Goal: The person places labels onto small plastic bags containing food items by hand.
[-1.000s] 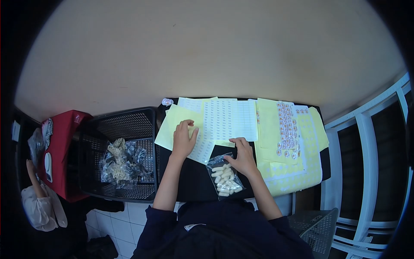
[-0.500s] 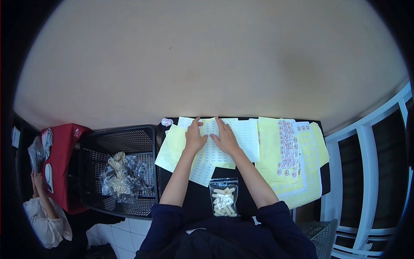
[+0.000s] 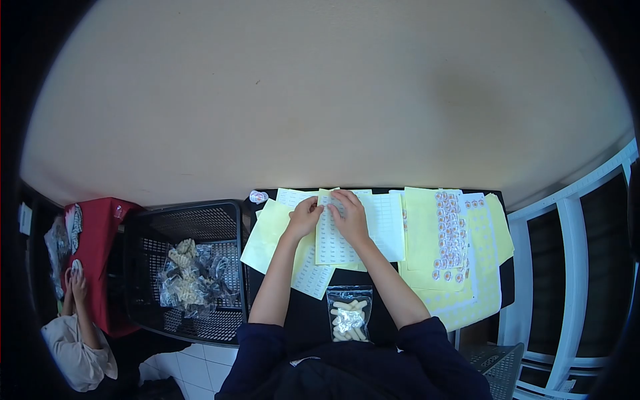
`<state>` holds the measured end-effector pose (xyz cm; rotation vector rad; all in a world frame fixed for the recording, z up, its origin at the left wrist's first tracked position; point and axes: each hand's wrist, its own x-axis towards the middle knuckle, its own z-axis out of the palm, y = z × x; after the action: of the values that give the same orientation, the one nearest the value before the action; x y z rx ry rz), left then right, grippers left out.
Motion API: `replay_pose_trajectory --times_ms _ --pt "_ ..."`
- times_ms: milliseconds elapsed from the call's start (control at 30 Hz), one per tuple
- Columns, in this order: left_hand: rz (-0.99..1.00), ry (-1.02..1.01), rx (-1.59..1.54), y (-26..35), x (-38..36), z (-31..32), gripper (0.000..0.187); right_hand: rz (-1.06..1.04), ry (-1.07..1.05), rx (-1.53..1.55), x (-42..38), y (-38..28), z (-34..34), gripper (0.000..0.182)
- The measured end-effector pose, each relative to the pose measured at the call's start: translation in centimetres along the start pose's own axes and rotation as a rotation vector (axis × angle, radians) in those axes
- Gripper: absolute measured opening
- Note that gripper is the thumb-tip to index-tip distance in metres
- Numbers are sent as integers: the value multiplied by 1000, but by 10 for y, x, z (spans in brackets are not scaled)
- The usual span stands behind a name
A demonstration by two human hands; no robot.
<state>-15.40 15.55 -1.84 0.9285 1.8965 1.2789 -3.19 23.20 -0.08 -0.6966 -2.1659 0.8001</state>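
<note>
A sheet of small printed labels (image 3: 335,248) lies squared up in front of me, on top of other papers. My left hand (image 3: 306,218) is closed at the sheet's left edge, thumb and fingertips pinching it. Across the upper part of the same sheet rests my right hand (image 3: 351,218), fingers apart and slightly bent. A second label sheet (image 3: 312,272) pokes out at an angle below my left hand. Closer to my body, a clear zip bag (image 3: 350,315) of pale finger-shaped pieces lies on the black tabletop.
Yellow sheets (image 3: 421,233) and round picture stickers (image 3: 451,233) cover the table's right side. A small sticker pile (image 3: 259,197) sits at the back left corner. To the left stands a black crate (image 3: 241,267) with bagged goods (image 3: 190,277). Beyond it, another person (image 3: 80,347) works at a red table (image 3: 100,253).
Both hands have drawn in, the left from spread fingers to a pinch. The upper label sheet now lies straighter, with more of its printed face showing. The co-worker's hands have shifted.
</note>
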Motion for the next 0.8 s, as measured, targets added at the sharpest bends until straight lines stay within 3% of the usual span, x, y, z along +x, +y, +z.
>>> replay_pose_trajectory --times_ms 67,400,500,567,600,667,767,800 --pt "-18 -100 -54 3 1 -3 24 8 65 65 0 1 4 22" --pt "-13 -111 -40 6 -1 -4 17 79 70 50 3 -12 1 11" --pt "-68 -104 32 3 -1 -1 26 140 72 150 7 -13 -3 7" --pt "175 190 162 7 -10 6 36 76 115 211 7 -11 -10 7" --pt "159 182 162 15 -18 5 36 93 107 211 5 -13 -19 7" --pt "393 555 439 45 -41 0 43 174 -37 311 -6 -23 -47 8" --pt "372 383 168 48 -89 -17 38 162 -172 268 -44 -37 -93 9" --pt "243 259 148 45 -112 -19 36 232 -173 293 -62 -44 -103 11"
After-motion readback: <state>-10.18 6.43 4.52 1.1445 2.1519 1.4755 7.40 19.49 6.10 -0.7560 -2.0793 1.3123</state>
